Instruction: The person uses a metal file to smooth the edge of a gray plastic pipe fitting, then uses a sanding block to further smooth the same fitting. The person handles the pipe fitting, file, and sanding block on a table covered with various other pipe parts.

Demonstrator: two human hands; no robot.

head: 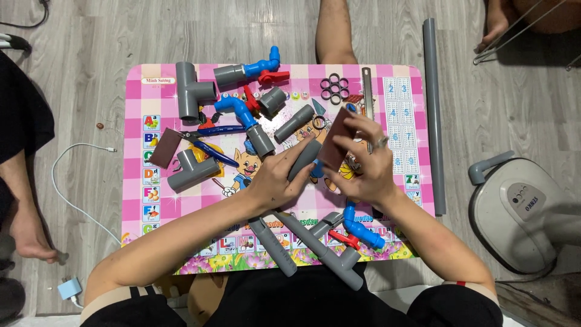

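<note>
Centre frame: left hand (275, 178) fingers wrapped round short grey pipe piece (304, 158), steadying it. Right hand (363, 163) pinches brown sandpaper sheet (334, 142) against pipe end, likely for sanding. Fittings scattered over pink table (136, 181).

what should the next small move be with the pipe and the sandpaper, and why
Probably rub the brown sanding sheet along the short grey pipe. The left hand grips the pipe and the right hand presses the sheet against its end, so both are in place.
</note>
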